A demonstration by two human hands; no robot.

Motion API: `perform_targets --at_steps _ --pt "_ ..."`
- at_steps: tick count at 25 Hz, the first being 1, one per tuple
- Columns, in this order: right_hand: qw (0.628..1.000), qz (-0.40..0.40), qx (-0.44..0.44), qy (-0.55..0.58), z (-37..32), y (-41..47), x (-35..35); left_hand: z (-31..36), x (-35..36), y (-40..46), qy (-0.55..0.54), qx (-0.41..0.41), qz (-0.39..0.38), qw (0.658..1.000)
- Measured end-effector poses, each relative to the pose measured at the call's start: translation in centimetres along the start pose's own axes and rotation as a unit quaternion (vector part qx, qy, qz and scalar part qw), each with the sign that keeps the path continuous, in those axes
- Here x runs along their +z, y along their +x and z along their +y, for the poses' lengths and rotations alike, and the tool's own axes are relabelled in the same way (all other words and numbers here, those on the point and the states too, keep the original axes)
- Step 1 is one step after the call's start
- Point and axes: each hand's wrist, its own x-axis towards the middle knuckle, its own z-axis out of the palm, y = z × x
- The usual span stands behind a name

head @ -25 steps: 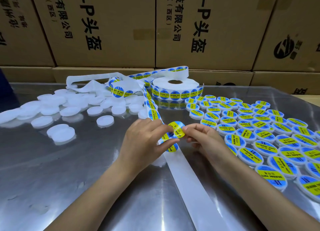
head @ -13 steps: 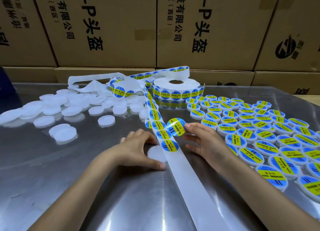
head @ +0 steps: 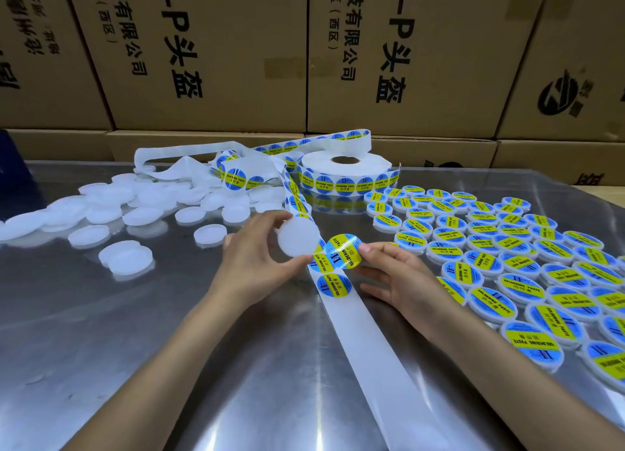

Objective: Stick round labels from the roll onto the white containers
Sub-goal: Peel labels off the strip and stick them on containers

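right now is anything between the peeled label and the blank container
Nothing visible. The label in the right hand sits just right of the container held up by the left hand, edges nearly touching.

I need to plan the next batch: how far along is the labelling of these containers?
Done: several rows of labelled containers fill the table's right side. In hand: the left hand holds up one blank container while the right hand brings a peeled label beside it, not yet stuck on. Left: a heap of unlabelled containers on the left, and the roll still carries labels.
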Motion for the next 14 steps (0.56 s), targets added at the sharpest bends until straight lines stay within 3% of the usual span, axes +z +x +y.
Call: perform_targets --at_steps 4,14 --pt "0.999 -0.034 -0.021 0.021 0.1 -0.1 0.0 1.5 1.3 -1.1 0.016 0.079 -0.015 0.997" --pt "0.999 -0.025 -0.029 0.009 0.3 0.1 0.0 2.9 1.9 -1.7 0.023 0.12 0.0 0.993"
